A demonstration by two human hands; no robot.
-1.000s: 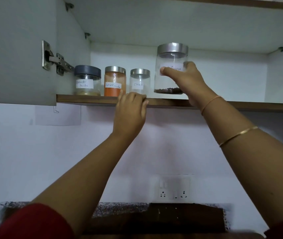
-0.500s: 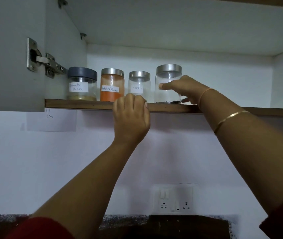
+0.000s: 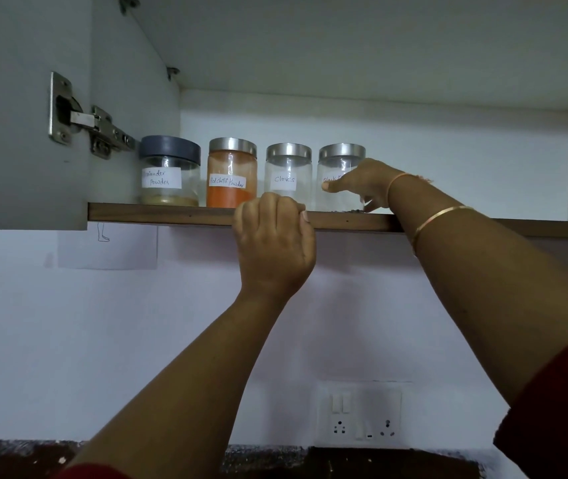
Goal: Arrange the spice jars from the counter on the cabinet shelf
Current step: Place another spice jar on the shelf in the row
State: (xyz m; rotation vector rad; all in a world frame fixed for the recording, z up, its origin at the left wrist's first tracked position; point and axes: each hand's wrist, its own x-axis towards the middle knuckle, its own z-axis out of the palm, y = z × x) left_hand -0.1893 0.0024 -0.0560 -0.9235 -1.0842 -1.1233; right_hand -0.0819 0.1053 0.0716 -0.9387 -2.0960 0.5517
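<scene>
Several labelled spice jars stand in a row on the cabinet shelf (image 3: 158, 213). From the left: a coriander powder jar (image 3: 168, 171) with a dark lid, a red chilli powder jar (image 3: 231, 172), a cloves jar (image 3: 288, 174) and a black pepper jar (image 3: 337, 167), the last three with steel lids. My right hand (image 3: 362, 183) wraps around the black pepper jar, thumb across its label, and the jar rests on the shelf. My left hand (image 3: 275, 243) grips the shelf's front edge below the cloves jar.
The open cabinet door (image 3: 23, 108) with its metal hinge (image 3: 85, 124) hangs at the left. The shelf runs on to the right of the jars (image 3: 483, 188). A wall socket panel (image 3: 358, 414) sits low on the wall above a dark counter backsplash (image 3: 344, 461).
My right hand lowered the black pepper jar from above the shelf onto it, next to the cloves jar. The left hand stayed on the shelf edge.
</scene>
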